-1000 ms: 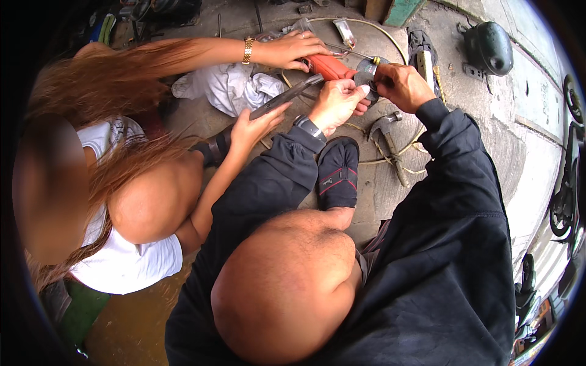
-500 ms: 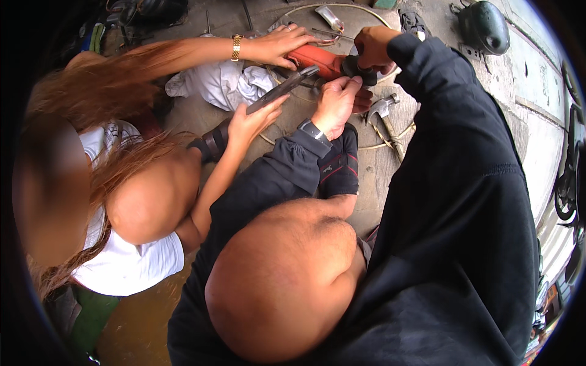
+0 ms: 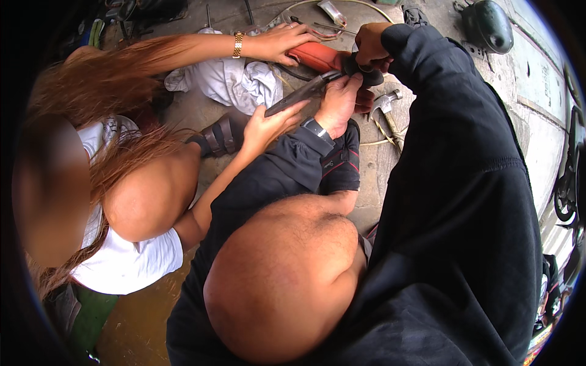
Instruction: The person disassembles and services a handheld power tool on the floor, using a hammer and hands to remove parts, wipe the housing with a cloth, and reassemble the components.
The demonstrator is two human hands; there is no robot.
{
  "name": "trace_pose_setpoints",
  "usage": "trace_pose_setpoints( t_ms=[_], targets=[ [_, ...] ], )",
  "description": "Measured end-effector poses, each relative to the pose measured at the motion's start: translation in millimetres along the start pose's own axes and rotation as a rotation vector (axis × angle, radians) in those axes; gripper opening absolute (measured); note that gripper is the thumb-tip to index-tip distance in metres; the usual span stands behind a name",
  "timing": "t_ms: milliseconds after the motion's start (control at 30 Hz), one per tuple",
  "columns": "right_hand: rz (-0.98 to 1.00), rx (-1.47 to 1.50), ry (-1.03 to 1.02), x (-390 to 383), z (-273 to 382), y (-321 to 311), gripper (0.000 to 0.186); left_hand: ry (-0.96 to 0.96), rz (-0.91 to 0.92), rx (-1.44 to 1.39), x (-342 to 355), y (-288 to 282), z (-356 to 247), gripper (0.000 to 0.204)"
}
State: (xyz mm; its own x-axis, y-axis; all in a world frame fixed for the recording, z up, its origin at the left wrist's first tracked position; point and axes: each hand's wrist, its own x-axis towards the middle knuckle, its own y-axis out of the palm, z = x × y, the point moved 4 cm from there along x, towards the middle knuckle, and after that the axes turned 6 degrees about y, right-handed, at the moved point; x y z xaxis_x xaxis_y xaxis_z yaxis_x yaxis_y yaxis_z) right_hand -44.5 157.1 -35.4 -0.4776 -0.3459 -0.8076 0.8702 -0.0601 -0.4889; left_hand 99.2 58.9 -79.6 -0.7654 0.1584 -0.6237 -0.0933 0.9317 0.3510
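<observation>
An orange angle grinder (image 3: 317,56) lies on the ground, its dark head and disc (image 3: 371,77) toward me. My left hand (image 3: 340,104), with a watch at the wrist, is closed at the underside of that head. Curled above the disc, my right hand (image 3: 372,47) is closed too; what its fingers grip is hidden. A co-worker's hand (image 3: 284,44) with a gold bracelet presses on the grinder's rear body. Their other hand (image 3: 271,127) holds a dark, flat, phone-like slab (image 3: 299,96), its tip close to the grinder head.
A claw hammer (image 3: 386,107) lies right of my left hand, beside a pale cord. A crumpled white cloth (image 3: 229,82) sits left of the grinder. Beyond are a clear plastic packet (image 3: 331,13) and thin rods. A dark green rounded tank (image 3: 486,27) stands far right.
The co-worker's hand with the dark slab has moved right, bringing its tip nearer the grinder head. My hands stay at the grinder head, with only a slight shift of the right one.
</observation>
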Motion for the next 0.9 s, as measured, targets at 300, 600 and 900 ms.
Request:
trace_pose_setpoints(
  t_ms=[300,600,900],
  targets=[
    [-0.033,-0.045,0.045,-1,-1,6,0.018,-0.043,0.088,0.027,-7,12,19,0.035],
    [-0.125,-0.075,0.070,-11,12,10,0.024,-0.082,0.126,0.022,-9,14,21,0.036],
    [-0.300,0.971,0.063,-24,-69,38,0.027,-0.062,0.116,-0.013,-5,6,29,0.038]
  ],
)
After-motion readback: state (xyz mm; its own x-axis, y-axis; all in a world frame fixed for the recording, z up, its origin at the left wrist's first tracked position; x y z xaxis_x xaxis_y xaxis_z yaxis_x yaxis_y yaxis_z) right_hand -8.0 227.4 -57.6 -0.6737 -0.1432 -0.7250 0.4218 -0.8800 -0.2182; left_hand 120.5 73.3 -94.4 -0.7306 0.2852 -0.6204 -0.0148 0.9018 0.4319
